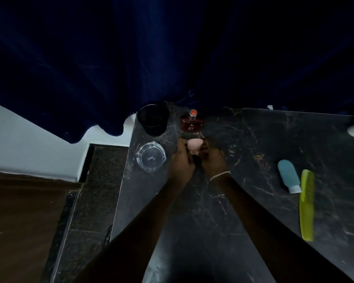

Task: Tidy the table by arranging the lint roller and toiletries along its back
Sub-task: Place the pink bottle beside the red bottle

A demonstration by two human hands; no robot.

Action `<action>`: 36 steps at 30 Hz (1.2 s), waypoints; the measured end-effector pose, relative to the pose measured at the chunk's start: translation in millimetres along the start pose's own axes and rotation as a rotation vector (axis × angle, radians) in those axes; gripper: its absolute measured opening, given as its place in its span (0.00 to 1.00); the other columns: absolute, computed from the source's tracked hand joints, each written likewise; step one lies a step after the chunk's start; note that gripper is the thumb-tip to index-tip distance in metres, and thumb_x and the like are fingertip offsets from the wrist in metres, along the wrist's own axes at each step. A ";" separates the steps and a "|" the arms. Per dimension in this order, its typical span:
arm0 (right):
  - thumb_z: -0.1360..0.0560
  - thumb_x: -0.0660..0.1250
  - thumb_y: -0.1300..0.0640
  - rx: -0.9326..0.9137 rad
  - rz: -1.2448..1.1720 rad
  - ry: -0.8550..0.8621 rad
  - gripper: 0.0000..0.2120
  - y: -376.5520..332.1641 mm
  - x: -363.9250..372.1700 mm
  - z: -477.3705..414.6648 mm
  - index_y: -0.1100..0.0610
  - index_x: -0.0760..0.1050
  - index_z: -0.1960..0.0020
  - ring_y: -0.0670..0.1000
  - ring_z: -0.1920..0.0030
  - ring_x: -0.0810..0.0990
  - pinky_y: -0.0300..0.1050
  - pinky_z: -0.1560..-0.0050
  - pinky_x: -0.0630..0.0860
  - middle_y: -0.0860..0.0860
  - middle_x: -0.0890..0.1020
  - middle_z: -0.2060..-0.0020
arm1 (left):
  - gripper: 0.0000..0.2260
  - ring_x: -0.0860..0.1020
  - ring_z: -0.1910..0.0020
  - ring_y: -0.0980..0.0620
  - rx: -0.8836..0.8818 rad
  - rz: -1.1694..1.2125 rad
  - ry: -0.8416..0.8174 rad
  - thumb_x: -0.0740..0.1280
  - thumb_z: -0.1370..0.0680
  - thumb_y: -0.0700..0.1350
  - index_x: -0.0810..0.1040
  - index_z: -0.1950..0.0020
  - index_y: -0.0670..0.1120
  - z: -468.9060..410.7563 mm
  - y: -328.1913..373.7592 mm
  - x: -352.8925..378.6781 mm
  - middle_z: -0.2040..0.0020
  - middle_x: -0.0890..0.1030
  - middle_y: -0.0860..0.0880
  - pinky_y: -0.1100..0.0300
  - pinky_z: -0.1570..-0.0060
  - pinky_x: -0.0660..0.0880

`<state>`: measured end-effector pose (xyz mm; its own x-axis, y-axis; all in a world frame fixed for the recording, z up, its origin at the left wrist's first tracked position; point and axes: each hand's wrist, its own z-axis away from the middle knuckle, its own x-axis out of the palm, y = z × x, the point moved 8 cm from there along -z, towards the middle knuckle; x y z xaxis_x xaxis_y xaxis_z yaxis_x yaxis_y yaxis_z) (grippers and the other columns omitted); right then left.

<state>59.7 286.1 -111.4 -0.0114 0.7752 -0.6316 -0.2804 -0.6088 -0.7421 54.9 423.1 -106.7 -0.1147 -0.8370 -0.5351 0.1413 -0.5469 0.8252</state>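
I see a dark marble counter [243, 139] under a blue curtain [110, 58]. Near its back left corner, the left hand [182, 160] and right hand [214, 159] both clasp a pink sponge [195, 144], just before the perfume bottle [192, 122]. A black cup [153, 119] and glass ashtray [151, 156] line the left edge; a blue bottle [288, 175] and green comb [307, 205] lie toward the right edge.

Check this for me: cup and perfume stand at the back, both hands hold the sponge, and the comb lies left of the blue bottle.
One slip: in the head view the comb lies right of the blue bottle, not left. The rest holds: cup and perfume stand at the back, and the left hand and right hand hold the sponge.
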 end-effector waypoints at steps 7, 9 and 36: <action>0.22 0.66 0.60 -0.005 0.031 0.014 0.19 4.6 8.4 -2.3 0.55 0.73 0.31 0.54 0.39 0.81 0.33 0.45 0.69 0.53 0.83 0.40 | 0.14 0.83 0.44 0.43 0.026 0.046 -0.008 0.63 0.18 0.40 0.68 0.33 0.46 -3.7 -10.3 0.4 0.41 0.84 0.46 0.43 0.48 0.81; 0.22 0.64 0.62 -0.012 0.032 0.030 0.19 5.7 8.2 -2.8 0.57 0.73 0.31 0.56 0.40 0.81 0.30 0.46 0.68 0.56 0.83 0.40 | 0.13 0.83 0.43 0.43 0.037 0.053 0.000 0.63 0.17 0.42 0.69 0.33 0.46 -4.5 -11.4 0.1 0.41 0.84 0.46 0.43 0.47 0.81; 0.22 0.54 0.30 -0.347 0.521 0.104 0.41 -8.1 -77.0 81.6 0.48 0.45 0.18 0.53 0.18 0.44 0.60 0.28 0.50 0.47 0.45 0.18 | 0.32 0.43 0.15 0.43 0.465 -0.720 0.070 0.52 0.15 0.62 0.49 0.14 0.50 81.3 54.0 -27.9 0.14 0.47 0.43 0.41 0.18 0.48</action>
<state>-15.5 245.1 -38.5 0.0359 0.3524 -0.9352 0.0648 -0.9346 -0.3497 -14.2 418.4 -32.5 0.0414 -0.2971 -0.9539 -0.3616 -0.8945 0.2629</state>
